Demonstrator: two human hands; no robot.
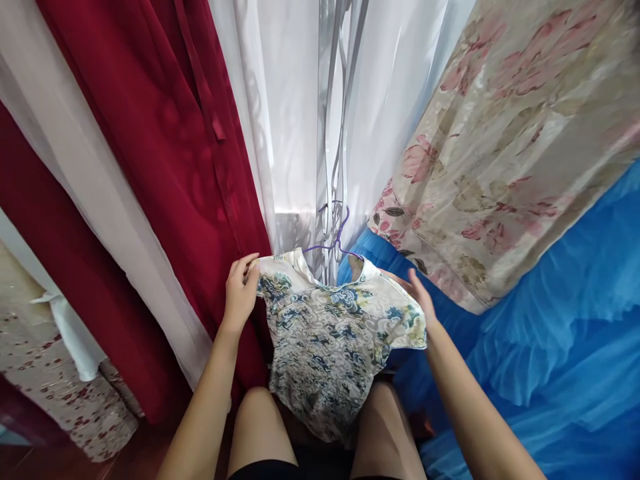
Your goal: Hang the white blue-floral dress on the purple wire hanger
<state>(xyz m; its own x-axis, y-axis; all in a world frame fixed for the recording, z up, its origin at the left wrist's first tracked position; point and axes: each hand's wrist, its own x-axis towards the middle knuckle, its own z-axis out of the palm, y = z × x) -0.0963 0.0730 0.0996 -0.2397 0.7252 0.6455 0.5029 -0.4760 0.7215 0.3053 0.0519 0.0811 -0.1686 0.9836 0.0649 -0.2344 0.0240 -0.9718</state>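
Note:
A small cream dress with blue and green floral print point(327, 340) hangs on a purple hanger point(336, 241) in front of me, above my knees. My left hand point(241, 293) is closed on the dress's left shoulder, fingers curled over the fabric edge. My right hand point(416, 292) lies along the right shoulder with fingers stretched out flat, touching the sleeve.
Dark red garments point(165, 167) and white sheer ones point(280, 120) hang at the left and middle. A beige garment with pink flowers point(515, 147) hangs at the right above bright blue ruffled fabric point(565, 333). A cream red-flecked garment point(60, 387) hangs low left.

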